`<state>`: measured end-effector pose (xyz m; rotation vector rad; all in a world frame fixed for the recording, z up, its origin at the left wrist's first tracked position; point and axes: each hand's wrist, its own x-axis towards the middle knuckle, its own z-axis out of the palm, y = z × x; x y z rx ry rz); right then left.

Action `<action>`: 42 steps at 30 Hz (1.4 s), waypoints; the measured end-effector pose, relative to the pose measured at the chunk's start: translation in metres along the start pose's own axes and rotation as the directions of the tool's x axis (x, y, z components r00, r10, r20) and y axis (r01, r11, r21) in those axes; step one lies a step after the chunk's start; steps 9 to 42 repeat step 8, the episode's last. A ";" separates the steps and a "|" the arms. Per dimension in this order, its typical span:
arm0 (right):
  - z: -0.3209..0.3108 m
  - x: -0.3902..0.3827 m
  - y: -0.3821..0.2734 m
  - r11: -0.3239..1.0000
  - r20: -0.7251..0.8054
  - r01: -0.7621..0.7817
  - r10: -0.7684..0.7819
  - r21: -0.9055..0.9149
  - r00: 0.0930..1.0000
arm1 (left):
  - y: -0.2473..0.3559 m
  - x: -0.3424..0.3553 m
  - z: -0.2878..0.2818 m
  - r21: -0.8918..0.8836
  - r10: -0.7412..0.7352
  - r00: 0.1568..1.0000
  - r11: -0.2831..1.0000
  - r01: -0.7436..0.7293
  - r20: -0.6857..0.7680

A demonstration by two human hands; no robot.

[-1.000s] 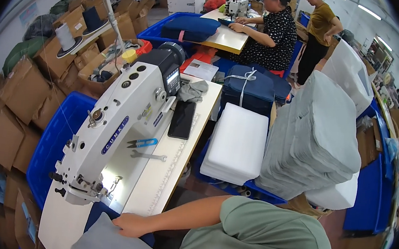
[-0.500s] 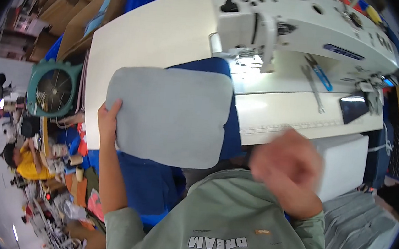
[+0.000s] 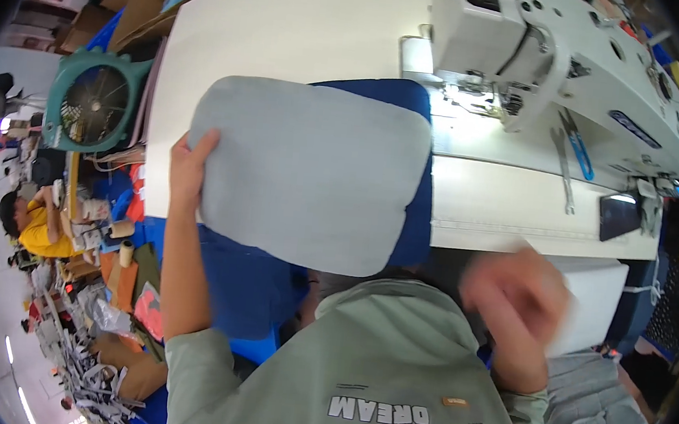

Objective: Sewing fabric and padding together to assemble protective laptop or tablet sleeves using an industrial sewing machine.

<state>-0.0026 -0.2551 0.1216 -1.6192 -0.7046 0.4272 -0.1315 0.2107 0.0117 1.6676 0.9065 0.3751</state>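
Note:
My left hand (image 3: 192, 167) grips the left edge of a grey rounded fabric panel (image 3: 310, 172), thumb on top and the other fingers hidden beneath. Under the panel lies dark blue fabric (image 3: 421, 212), showing along its back and right edges and hanging over the table's front edge. My right hand (image 3: 518, 293) is raised near the front edge, away from the panel; it is smeared by motion, so its fingers cannot be read. Behind and to the right of the panel stands a white sewing machine (image 3: 487, 38), its needle area lit.
On the white table (image 3: 293, 11) right of the panel lie blue-handled snips (image 3: 578, 149), a wrench (image 3: 564, 172) and a dark phone-like slab (image 3: 619, 217). A green fan (image 3: 95, 103) stands at the left. Grey fabric pieces (image 3: 590, 408) are stacked at lower right. A person in yellow (image 3: 44, 224) sits far left.
The view has shifted, so the sewing machine sits farther right. The left hand still holds the grey panel over the blue fabric. My right hand stays raised and blurred.

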 end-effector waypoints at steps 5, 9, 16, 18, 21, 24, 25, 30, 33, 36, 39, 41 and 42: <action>0.052 0.028 0.087 0.801 0.123 -0.098 0.209 -0.590 0.970 | 0.008 0.004 0.009 0.021 -0.003 1.000 1.000 0.004 -0.014; 0.072 0.030 0.085 0.828 0.070 -0.195 0.270 -0.526 0.960 | -0.002 0.010 0.006 0.012 0.034 0.999 0.999 -0.034 0.003; 0.072 0.030 0.085 0.828 0.070 -0.195 0.270 -0.526 0.960 | -0.002 0.010 0.006 0.012 0.034 0.999 0.999 -0.034 0.003; 0.072 0.030 0.085 0.828 0.070 -0.195 0.270 -0.526 0.960 | -0.002 0.010 0.006 0.012 0.034 0.999 0.999 -0.034 0.003; 0.072 0.030 0.085 0.828 0.070 -0.195 0.270 -0.526 0.960 | -0.002 0.010 0.006 0.012 0.034 0.999 0.999 -0.034 0.003; 0.072 0.030 0.085 0.828 0.070 -0.195 0.270 -0.526 0.960 | -0.002 0.010 0.006 0.012 0.034 0.999 0.999 -0.034 0.003; 0.072 0.030 0.085 0.828 0.070 -0.195 0.270 -0.526 0.960 | -0.002 0.010 0.006 0.012 0.034 0.999 0.999 -0.034 0.003; 0.072 0.030 0.085 0.828 0.070 -0.195 0.270 -0.526 0.960 | -0.002 0.010 0.006 0.012 0.034 0.999 0.999 -0.034 0.003; 0.072 0.030 0.085 0.828 0.070 -0.195 0.270 -0.526 0.960 | -0.002 0.010 0.006 0.012 0.034 0.999 0.999 -0.034 0.003; 0.072 0.030 0.085 0.828 0.070 -0.195 0.270 -0.526 0.960 | -0.002 0.010 0.006 0.012 0.034 0.999 0.999 -0.034 0.003; 0.072 0.030 0.085 0.828 0.070 -0.195 0.270 -0.526 0.960 | -0.002 0.010 0.006 0.012 0.034 0.999 0.999 -0.034 0.003; 0.072 0.030 0.085 0.828 0.070 -0.195 0.270 -0.526 0.960 | -0.002 0.010 0.006 0.012 0.034 0.999 0.999 -0.034 0.003; 0.072 0.030 0.085 0.828 0.070 -0.195 0.270 -0.526 0.960 | -0.002 0.010 0.006 0.012 0.034 0.999 0.999 -0.034 0.003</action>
